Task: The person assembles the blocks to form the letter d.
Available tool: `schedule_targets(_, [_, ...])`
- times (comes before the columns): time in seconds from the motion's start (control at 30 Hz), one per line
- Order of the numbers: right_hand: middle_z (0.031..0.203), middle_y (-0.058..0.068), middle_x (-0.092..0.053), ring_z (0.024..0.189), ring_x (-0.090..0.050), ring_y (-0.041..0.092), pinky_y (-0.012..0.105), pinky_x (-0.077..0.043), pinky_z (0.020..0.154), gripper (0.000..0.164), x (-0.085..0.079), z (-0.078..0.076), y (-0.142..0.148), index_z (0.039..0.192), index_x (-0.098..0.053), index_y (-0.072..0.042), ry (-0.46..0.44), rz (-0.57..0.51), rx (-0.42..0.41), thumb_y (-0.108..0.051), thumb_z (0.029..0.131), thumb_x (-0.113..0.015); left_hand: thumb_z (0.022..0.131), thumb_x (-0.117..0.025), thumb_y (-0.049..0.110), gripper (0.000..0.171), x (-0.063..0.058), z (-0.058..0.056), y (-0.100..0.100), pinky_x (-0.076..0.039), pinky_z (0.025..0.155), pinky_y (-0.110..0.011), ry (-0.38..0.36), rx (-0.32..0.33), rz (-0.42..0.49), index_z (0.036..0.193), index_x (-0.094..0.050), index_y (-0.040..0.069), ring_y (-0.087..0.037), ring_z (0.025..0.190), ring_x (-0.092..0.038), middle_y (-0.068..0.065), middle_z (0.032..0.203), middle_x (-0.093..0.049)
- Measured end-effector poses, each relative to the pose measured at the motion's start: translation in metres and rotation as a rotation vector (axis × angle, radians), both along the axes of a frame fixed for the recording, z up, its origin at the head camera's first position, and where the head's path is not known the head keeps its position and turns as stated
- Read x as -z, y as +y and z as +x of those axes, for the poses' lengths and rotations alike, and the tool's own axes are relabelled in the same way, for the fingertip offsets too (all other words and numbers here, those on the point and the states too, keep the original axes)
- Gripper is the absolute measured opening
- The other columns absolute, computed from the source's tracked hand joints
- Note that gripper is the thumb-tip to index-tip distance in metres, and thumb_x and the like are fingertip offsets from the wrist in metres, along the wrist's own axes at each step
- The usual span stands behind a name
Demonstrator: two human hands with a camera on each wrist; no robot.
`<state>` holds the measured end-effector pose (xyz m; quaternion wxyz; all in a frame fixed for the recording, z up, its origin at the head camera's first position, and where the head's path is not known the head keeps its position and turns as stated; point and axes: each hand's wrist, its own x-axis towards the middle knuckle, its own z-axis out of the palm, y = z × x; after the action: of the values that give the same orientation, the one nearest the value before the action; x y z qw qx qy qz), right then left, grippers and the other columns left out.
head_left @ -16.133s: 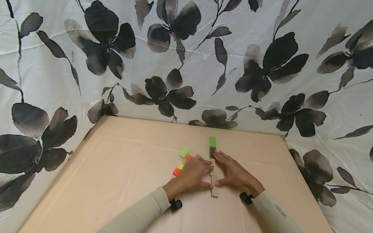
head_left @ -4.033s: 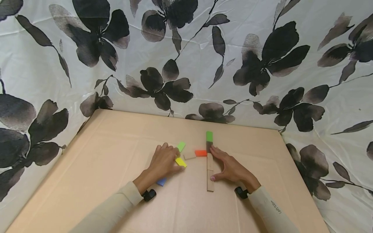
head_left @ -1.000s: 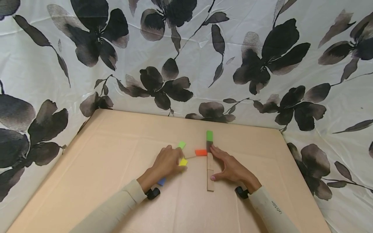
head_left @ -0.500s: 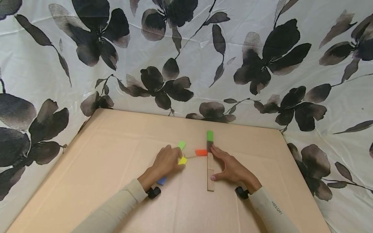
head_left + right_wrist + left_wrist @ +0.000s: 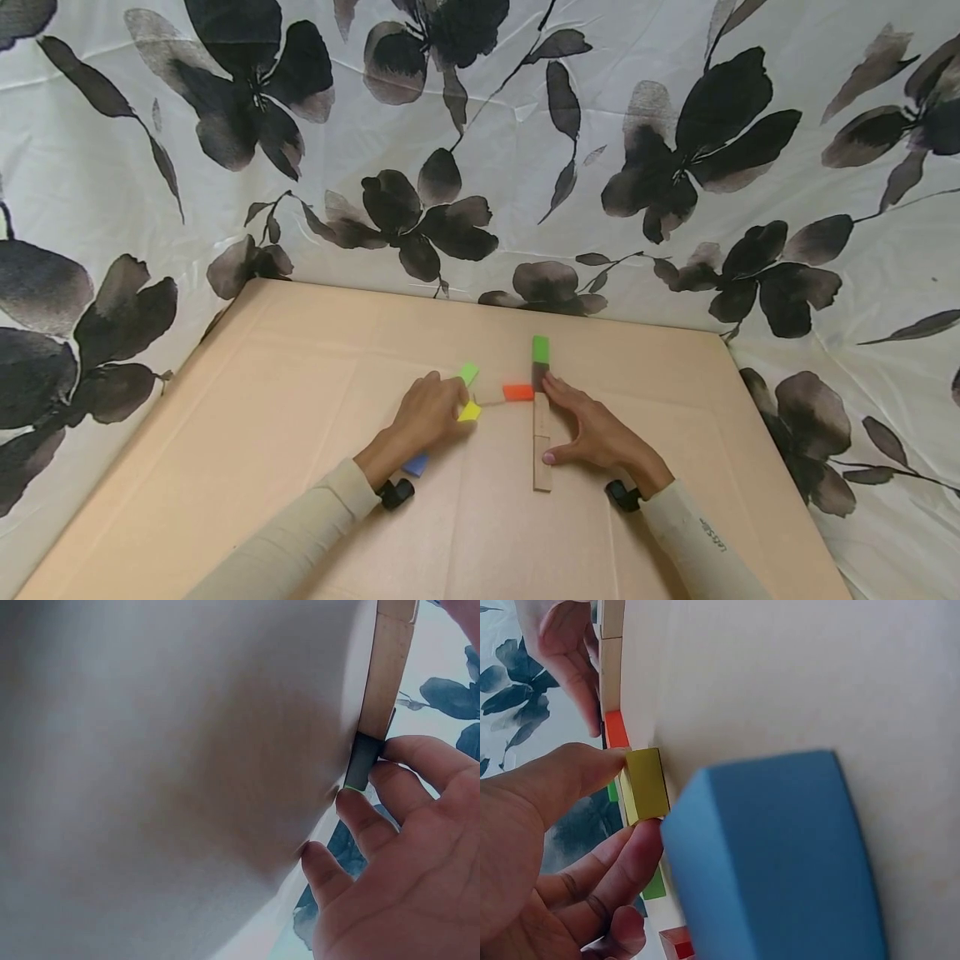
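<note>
In the head view, my left hand [image 5: 427, 414] pinches a yellow block [image 5: 469, 412] between thumb and fingers; the left wrist view shows this yellow block [image 5: 648, 782] from its end. My right hand [image 5: 607, 433] lies along a straight row of blocks, fingertips at the black block [image 5: 540, 377] and thumb at the nearest plain wooden block [image 5: 542, 465]. A green block [image 5: 540, 350] tops the row at its far end. An orange-red block [image 5: 518, 392] juts leftward from the black one, and a plain wooden block [image 5: 492, 401] follows, partly hidden by my left hand.
Behind my left fingers lies a light green block [image 5: 468, 373]. A blue block [image 5: 416, 465] sits under the left wrist, large in the left wrist view, with a red block [image 5: 676, 943] beyond. The tan board [image 5: 315, 358] meets a flowered cloth [image 5: 525, 150] behind.
Since the oldest frame, my left hand has moved left off the row, and the orange-red and plain blocks now branch leftward. Lately the yellow block turned in my left fingers; my right hand stayed still.
</note>
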<state>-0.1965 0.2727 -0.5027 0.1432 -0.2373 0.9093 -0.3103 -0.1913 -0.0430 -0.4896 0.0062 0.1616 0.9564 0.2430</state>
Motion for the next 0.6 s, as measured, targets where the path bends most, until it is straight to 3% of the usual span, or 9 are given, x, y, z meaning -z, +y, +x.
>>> schedule_targets(0.23, [0.179,0.008,-0.016,0.165,-0.017,0.040,0.066,-0.024,0.126,0.124,-0.001,0.001,0.001,0.169,-0.025,-0.013,0.007,-0.012,-0.007,-0.044,0.073,-0.097,0.085,-0.089,0.030,0.032,-0.007,-0.010,-0.006,-0.041,0.073,-0.032,0.030,-0.015,0.018,0.104,-0.076,0.007,-0.017,0.074,-0.048,0.006,0.067,-0.063])
schedule_targets(0.43, [0.179,0.007,-0.016,0.165,-0.017,0.039,0.065,-0.024,0.127,0.124,-0.001,0.001,0.001,0.170,-0.025,-0.013,0.003,-0.012,-0.004,-0.042,0.074,-0.097,0.085,-0.089,0.028,0.038,-0.009,-0.031,-0.013,-0.042,0.078,-0.034,0.077,-0.035,0.004,0.113,-0.074,0.006,-0.021,0.082,-0.052,0.002,0.076,-0.071])
schedule_targets(0.6, [0.179,0.007,-0.017,0.165,-0.018,0.040,0.066,-0.024,0.127,0.123,-0.001,0.002,0.001,0.169,-0.025,-0.013,0.005,-0.016,-0.006,-0.043,0.074,-0.097,0.086,-0.087,0.021,0.043,-0.007,-0.048,-0.015,-0.043,0.081,-0.037,0.074,0.020,-0.024,0.124,-0.073,0.009,-0.024,0.090,-0.054,-0.004,0.089,-0.072])
